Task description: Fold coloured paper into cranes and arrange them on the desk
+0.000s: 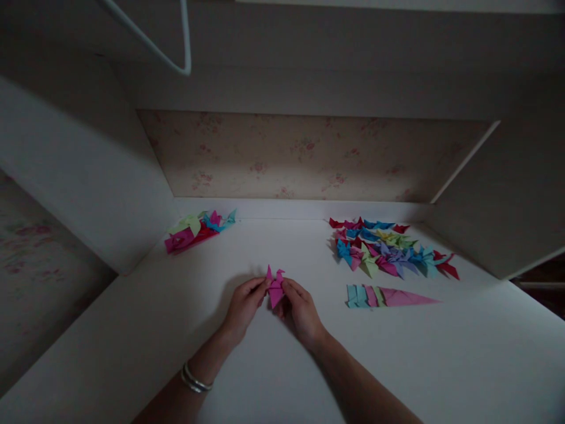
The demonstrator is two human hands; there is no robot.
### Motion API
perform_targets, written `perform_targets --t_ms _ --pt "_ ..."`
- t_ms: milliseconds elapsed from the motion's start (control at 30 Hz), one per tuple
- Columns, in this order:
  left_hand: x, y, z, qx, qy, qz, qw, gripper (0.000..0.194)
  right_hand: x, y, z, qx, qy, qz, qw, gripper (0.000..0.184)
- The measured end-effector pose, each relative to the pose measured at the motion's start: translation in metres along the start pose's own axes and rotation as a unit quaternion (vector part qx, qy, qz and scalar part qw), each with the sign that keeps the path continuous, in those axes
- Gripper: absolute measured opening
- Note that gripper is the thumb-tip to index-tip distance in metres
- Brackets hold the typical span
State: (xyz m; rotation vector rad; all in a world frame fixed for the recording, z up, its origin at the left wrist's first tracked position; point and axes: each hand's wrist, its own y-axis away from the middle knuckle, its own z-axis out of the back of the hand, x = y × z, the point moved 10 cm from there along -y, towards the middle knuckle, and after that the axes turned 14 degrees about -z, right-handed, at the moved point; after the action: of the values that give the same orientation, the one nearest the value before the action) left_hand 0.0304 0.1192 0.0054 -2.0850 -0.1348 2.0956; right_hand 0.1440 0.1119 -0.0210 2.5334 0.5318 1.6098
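- The pink paper crane (276, 291) is up between both hands, over the middle of the desk (273, 371), its two slim points upright.
- The left hand (243, 305) pinches one side of it between thumb and fingers; the right hand (303, 311) pinches the opposite side.
- Thin paper like this probably rewards a light, even grip: fingertips near the folds, both sides worked alike, no hard tug that might tear or skew a crease.
- Keeping thumbs off the slim points would likely spare them from bending.
- At the far left lies a small cluster of folded paper (192, 231); at the far right, a larger group of multicoloured paper cranes (383, 250).
- Nearer the right hand, a row of overlapped paper pieces (391, 296) lies flat, apart from it.
- Nothing blocks the hands; the light is dim, so fine creases may be hard to judge.
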Motion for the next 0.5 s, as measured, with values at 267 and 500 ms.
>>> perform_targets --t_ms 267,500 --pt "0.004 -0.002 0.004 -0.010 0.006 -0.007 1.000 0.038 -0.002 -0.002 0.003 -0.018 0.025 -0.002 1.000 0.037" --pt "0.003 0.000 0.011 -0.077 0.062 -0.007 0.995 0.035 0.013 0.007 0.021 -0.131 0.113 0.051 0.984 0.037"
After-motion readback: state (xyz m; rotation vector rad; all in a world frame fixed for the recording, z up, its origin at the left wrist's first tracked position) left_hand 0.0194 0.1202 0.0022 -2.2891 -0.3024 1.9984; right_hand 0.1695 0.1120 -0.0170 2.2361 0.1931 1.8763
